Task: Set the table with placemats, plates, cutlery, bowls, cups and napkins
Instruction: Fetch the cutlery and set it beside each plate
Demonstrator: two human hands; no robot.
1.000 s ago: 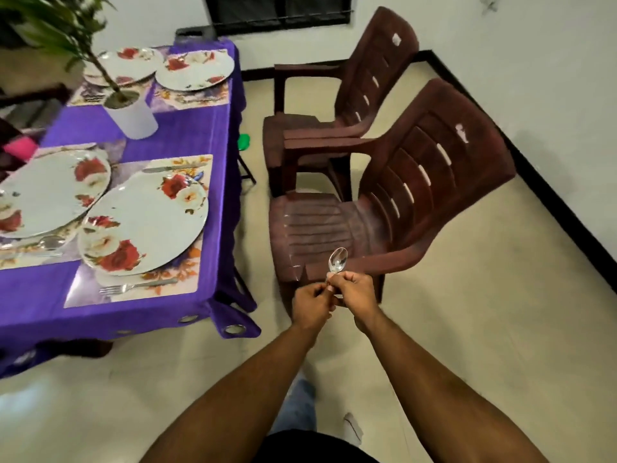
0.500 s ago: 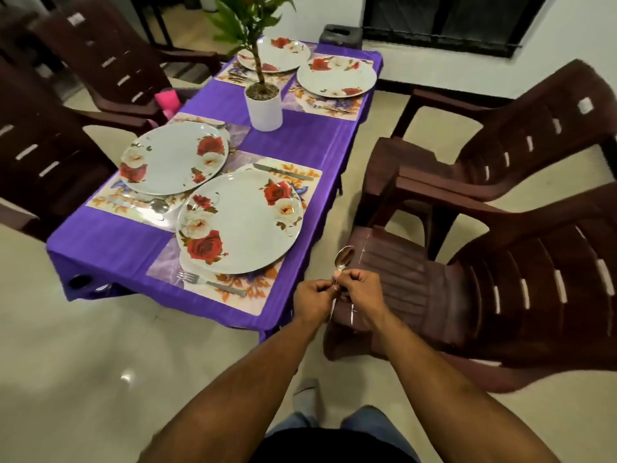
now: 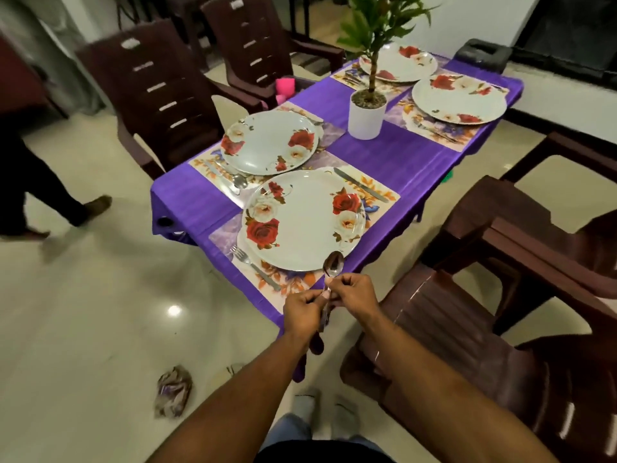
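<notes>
Both hands meet just short of the near corner of the surface (image 3: 400,155), and between them stands a spoon (image 3: 333,266), bowl up, its tip showing against the near plate (image 3: 305,218). The left hand (image 3: 304,310) has its fingers curled round the lower handle, while the right hand (image 3: 355,292) pinches the neck just under the bowl, thumb and forefinger pressed together on the metal. The nearest setting looks close to done for cutlery: a fork (image 3: 255,267) lies on the placemat (image 3: 380,192) beside the near rim of the plate, a knife (image 3: 360,185) lies on the far side, and no spoon is visible there (the neighbouring setting does seem to have one, just beside its own plate). So the step in hand is probably laying this spoon down. To do it well, one hand should let go so the other can carry it alone, lower it flat onto the mat, parallel to the knife and just beside it, keeping it apart from the plate rim so nothing clinks or tips. No bowls, cups or napkins are on the surface, so much of the task remains.
</notes>
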